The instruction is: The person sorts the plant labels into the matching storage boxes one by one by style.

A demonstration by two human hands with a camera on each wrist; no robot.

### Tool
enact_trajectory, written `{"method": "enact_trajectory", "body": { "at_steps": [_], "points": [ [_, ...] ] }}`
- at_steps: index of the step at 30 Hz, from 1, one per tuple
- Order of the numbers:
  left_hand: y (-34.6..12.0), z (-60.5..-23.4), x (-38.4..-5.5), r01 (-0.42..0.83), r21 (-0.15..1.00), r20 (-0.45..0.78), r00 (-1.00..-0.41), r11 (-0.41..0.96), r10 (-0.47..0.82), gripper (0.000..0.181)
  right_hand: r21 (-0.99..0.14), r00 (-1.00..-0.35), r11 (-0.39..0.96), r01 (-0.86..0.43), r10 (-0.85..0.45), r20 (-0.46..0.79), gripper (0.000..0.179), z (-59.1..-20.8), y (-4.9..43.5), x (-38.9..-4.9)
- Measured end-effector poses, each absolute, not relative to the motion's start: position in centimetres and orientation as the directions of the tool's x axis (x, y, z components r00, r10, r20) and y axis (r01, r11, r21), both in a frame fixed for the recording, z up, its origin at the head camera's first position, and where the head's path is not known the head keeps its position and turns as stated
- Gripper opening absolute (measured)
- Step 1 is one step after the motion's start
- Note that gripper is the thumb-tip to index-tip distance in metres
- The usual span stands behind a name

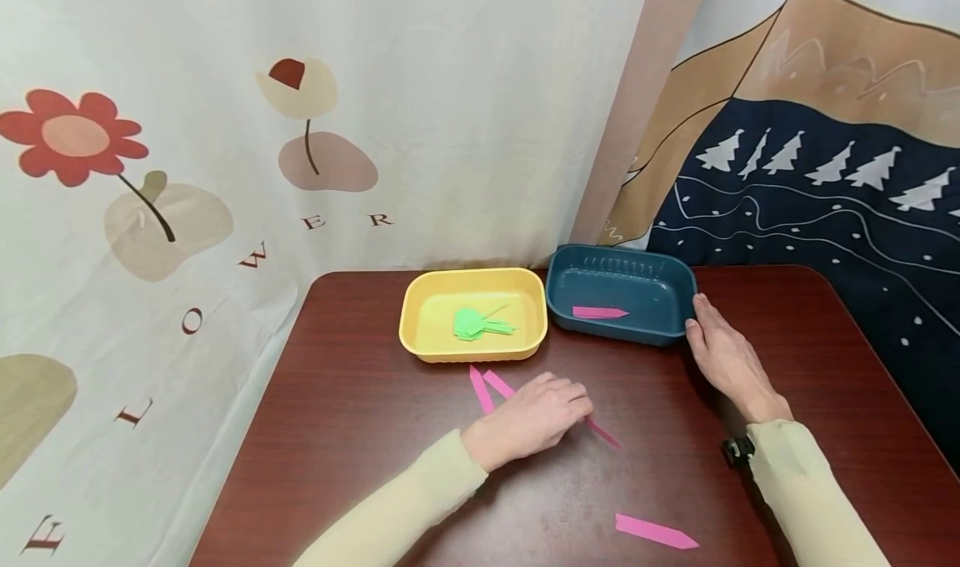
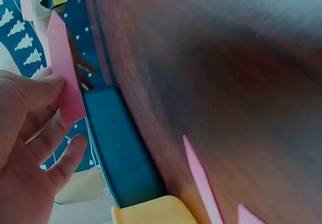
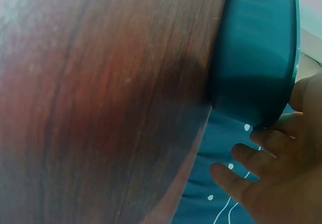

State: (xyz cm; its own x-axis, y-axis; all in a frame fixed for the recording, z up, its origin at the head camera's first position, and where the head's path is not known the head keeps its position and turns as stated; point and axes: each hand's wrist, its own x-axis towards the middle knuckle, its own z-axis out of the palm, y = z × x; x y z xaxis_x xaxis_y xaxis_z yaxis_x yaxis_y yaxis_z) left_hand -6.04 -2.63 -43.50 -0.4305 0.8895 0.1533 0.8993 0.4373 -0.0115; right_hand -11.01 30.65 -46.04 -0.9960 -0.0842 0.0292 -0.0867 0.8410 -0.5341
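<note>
My left hand [image 1: 532, 417] is over the middle of the table, pinching a pink pointed paper strip [image 2: 68, 78] between thumb and fingers. Behind that hand, two more pink strips [image 1: 481, 390] lie on the wood near the yellow tray [image 1: 472, 355]. At the blue tray [image 1: 622, 332], my right hand [image 1: 729, 354] rests against the right end, its fingers fairly straight and the thumb at the rim in the right wrist view. Inside the blue tray lies a pink strip [image 1: 598, 312]. Green paper pieces [image 1: 471, 323] lie bunched in the yellow tray.
Another pink strip [image 1: 656, 531] lies near the front of the brown table [image 1: 337, 434]. The two trays stand side by side at the table's back edge. Behind them hangs a printed curtain [image 1: 465, 117].
</note>
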Motion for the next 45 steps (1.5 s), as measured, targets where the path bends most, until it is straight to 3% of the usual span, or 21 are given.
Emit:
{"method": "enact_trajectory", "body": {
  "at_steps": [10,26,33,45],
  "points": [
    [-1.4,-42.0,-8.9,0.85,0.123,0.309,-0.523,0.512,0.794,0.011,-0.54,-0.996,0.837,-0.087,-0.081,0.035,0.062,-45.9,30.5,-11.0],
    [2.1,-40.1,-13.6,0.731,0.157,0.344,-0.671,0.664,0.657,0.011,-0.539,-0.997,0.839,-0.078,-0.081,0.019,0.061,-46.0,30.6,-11.0],
    [2.4,-40.5,-16.0,0.592,0.229,0.307,-0.797,0.773,0.52,0.01,-0.544,-0.996,0.836,-0.072,-0.084,0.002,0.063,-45.8,30.8,-11.1],
    [3.7,-41.2,-17.7,0.537,0.174,0.194,-0.84,0.825,0.506,0.014,-0.548,-0.996,0.834,-0.07,-0.085,-0.003,0.064,-45.7,30.8,-11.1]
  ]
}}
